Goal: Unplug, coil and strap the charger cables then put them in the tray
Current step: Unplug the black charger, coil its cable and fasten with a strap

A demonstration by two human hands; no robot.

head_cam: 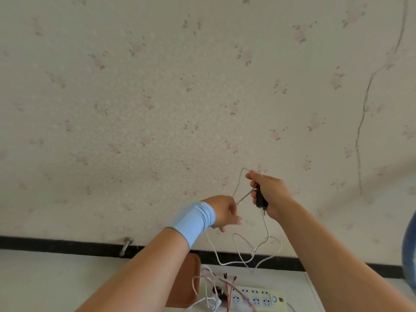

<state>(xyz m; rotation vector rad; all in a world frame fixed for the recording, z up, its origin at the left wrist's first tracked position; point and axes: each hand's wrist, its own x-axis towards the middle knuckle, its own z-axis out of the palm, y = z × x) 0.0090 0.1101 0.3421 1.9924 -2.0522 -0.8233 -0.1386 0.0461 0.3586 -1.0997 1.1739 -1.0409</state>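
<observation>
Forearms reach up mid-frame: right hand (267, 190) fingers clench a black charger (261, 198), left hand (225, 212) pinches its white cable (242, 251), coiling barely begun; strapping remains, more cables on the strip (258, 298) lower right

A lived-in home room: faded floral wallpaper (157, 97) cracked at the right, black baseboard (56, 244) below, power strip (258, 298) at the bottom edge.
</observation>
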